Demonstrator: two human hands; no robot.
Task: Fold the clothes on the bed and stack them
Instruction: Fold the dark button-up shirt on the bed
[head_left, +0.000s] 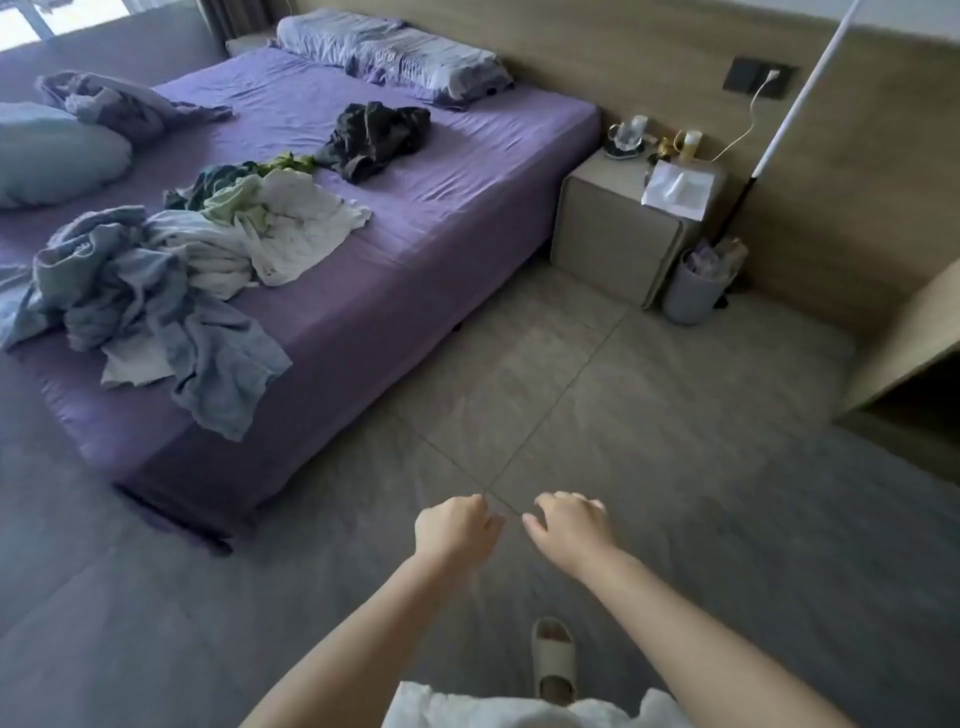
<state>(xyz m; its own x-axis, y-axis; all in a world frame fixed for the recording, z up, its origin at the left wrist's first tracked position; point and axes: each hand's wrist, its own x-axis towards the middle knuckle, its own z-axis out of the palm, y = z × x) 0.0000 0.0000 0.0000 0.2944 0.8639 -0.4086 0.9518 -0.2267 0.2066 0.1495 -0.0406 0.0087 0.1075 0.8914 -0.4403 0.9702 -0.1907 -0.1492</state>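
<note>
Standing off from the bed (363, 322) with left hand (454, 530) and right hand (569, 525) loosely curled, empty, well apart from the clothes (171, 270) heaped there: soft, light, limp, probably best pinched at hems.

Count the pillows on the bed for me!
3: two pillows lie side by side at the headboard, one pale blue pillow sits at the far left. Others may be out of view.
</note>
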